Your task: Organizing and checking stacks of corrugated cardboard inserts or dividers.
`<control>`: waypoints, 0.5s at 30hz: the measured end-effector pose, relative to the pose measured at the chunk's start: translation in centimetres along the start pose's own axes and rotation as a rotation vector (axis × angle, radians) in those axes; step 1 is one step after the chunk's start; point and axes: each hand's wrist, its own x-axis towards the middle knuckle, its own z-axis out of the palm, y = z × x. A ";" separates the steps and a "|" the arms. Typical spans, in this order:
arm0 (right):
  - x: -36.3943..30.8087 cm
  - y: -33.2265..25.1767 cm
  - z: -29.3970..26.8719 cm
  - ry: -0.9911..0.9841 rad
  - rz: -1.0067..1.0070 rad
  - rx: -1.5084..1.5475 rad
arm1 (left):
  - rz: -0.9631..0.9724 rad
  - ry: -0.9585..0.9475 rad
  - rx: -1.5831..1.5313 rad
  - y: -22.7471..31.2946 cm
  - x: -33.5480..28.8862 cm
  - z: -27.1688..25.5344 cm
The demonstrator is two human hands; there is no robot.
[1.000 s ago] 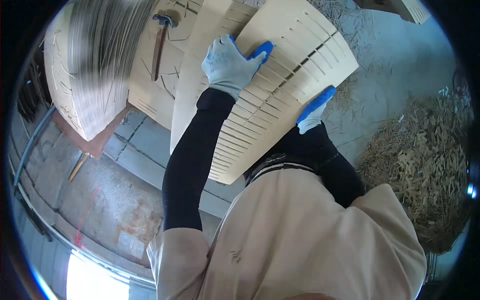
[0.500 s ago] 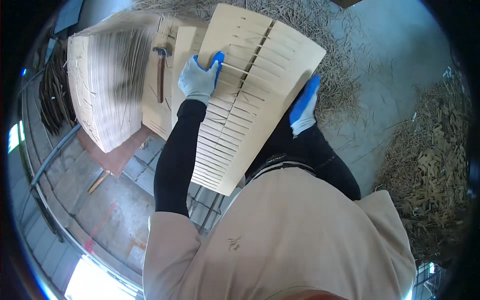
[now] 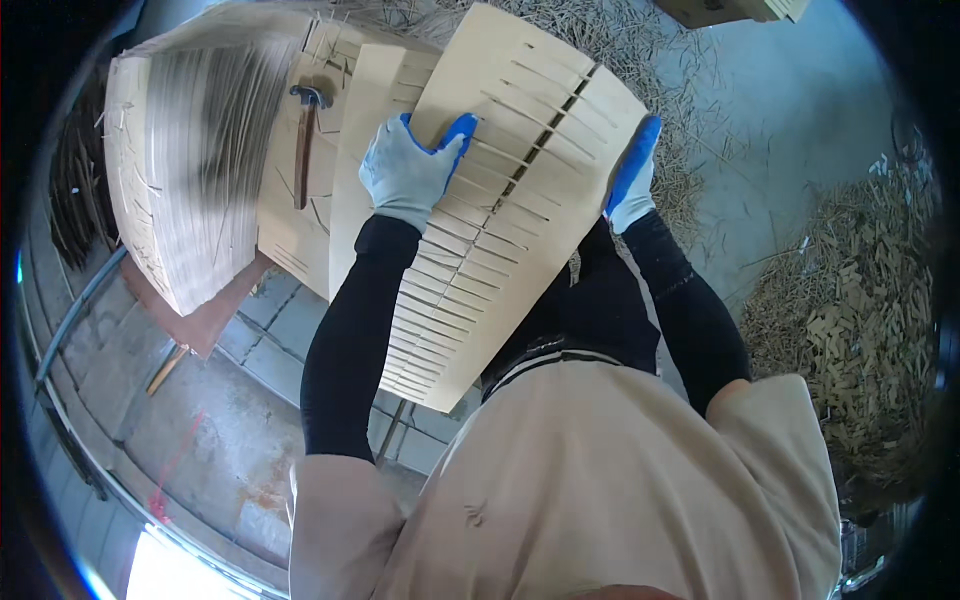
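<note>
Widest, at right: grey floor, giving room as far as a heap of scraps. At left: stack of sheets. At centre, set slantwise, narrow end below: slotted board. Astride its left edge: left hand, thumb on top. Along its right edge: right hand, touching. Clamping of either: cannot tell, fingers partly hidden. Smallest, left of the board: hammer.
</note>
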 end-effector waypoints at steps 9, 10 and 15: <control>-0.9 0.5 0.6 0.097 -0.248 -0.057 | -0.068 0.074 0.085 -0.8 0.4 0.8; -2.2 0.4 0.5 0.050 -0.288 0.009 | -0.062 0.088 0.083 -0.8 0.8 0.9; -12.4 1.7 -0.5 0.163 0.294 -0.096 | -0.039 0.168 -0.029 -0.4 0.4 0.7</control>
